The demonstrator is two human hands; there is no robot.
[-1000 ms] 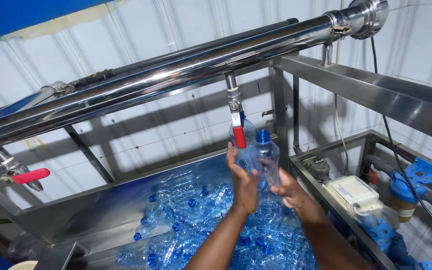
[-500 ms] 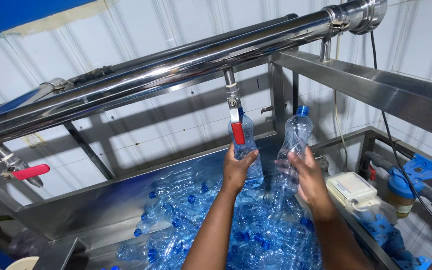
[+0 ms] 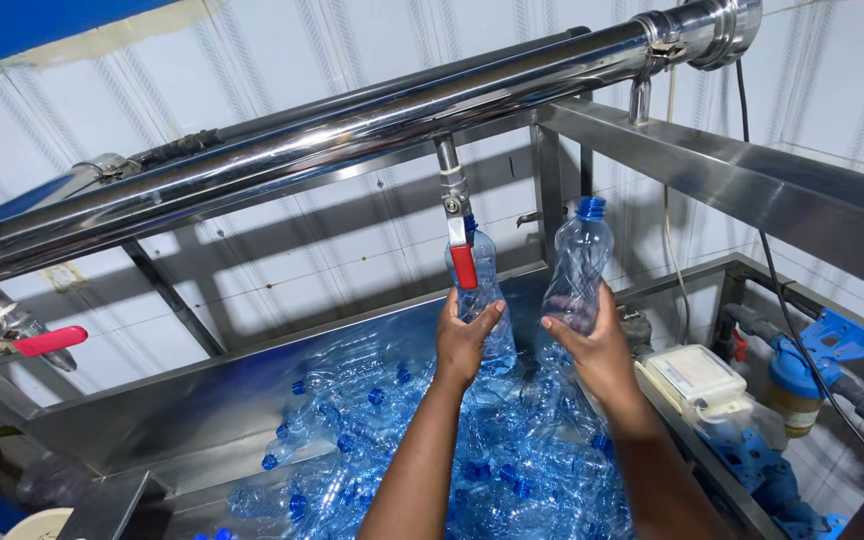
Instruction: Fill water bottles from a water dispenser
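We count two clear plastic bottles: left hand fingers grip one under the red-handled tap; right hand fingers grip the blue-capped one; countless more fill the steel trough below.

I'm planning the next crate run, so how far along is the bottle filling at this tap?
Done: the right hand holds a blue-capped bottle beside the tap. In hand: the left hand holds another bottle under the red-handled tap. Left: a large heap of bottles lies in the steel trough.

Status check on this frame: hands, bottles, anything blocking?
Left hand holds bottle under red-handled tap. Right hand grips capped bottle alongside. Nothing blocking.
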